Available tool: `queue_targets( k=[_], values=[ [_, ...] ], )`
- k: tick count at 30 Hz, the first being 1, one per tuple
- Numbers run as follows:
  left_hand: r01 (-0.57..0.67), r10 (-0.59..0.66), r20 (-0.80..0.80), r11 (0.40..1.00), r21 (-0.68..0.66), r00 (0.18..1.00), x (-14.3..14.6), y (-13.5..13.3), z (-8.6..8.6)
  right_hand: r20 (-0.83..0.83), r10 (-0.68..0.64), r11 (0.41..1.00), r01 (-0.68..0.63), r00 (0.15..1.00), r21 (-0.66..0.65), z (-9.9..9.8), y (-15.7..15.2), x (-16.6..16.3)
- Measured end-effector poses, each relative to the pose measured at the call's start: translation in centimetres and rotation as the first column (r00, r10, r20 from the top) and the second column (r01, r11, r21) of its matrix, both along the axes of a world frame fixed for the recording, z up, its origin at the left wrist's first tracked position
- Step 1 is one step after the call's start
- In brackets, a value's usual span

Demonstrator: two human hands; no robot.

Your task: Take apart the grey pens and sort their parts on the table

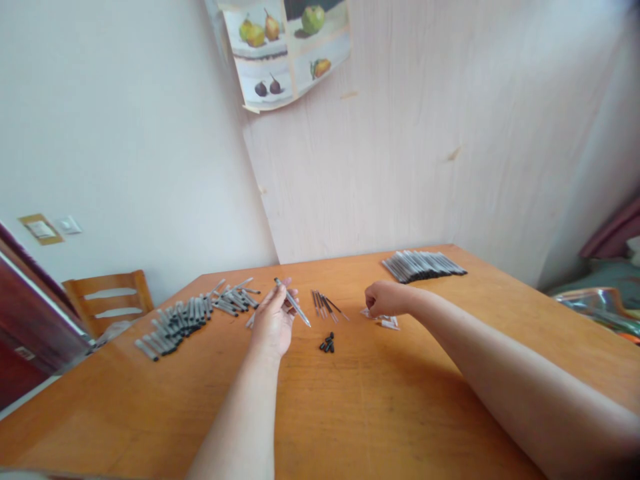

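Note:
My left hand (274, 320) holds a slim grey pen barrel (294, 303) above the wooden table (350, 413), its tip pointing right and towards me. My right hand (384, 298) rests curled on a few small white pen parts (387, 322) on the table, its fingers closed over them. Between the hands lie several thin pen refills (325, 305) and a small cluster of black caps (327, 344).
A spread of grey and black pen barrels (190, 317) lies at the left of the table. A neat stack of dark pens (423, 265) sits at the far right edge near the wall. A wooden chair (107, 297) stands at the left. Bedding shows at the right.

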State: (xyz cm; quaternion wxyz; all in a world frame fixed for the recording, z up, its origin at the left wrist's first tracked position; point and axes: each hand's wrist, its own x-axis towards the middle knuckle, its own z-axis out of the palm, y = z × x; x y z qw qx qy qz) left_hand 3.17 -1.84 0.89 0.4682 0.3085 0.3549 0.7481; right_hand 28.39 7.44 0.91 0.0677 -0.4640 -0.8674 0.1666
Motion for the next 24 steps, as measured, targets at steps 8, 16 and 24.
queue_targets(
  k=[8,16,24],
  values=[
    [-0.004,0.004,0.01,1.0,0.004,1.0,0.0,0.1,0.1,0.072,-0.017,0.998,0.012,0.997,0.063,-0.3,-0.7,-0.6],
    [-0.021,0.021,0.024,1.0,0.01,1.0,-0.1,0.1,0.0,0.041,0.015,0.997,-0.017,0.999,0.068,0.4,-1.1,-1.1],
    [-0.057,0.054,0.058,0.997,0.046,0.997,-0.2,0.2,-0.1,-0.488,0.034,0.91,-0.229,0.872,-0.345,1.5,-3.7,-3.2]
  ],
)
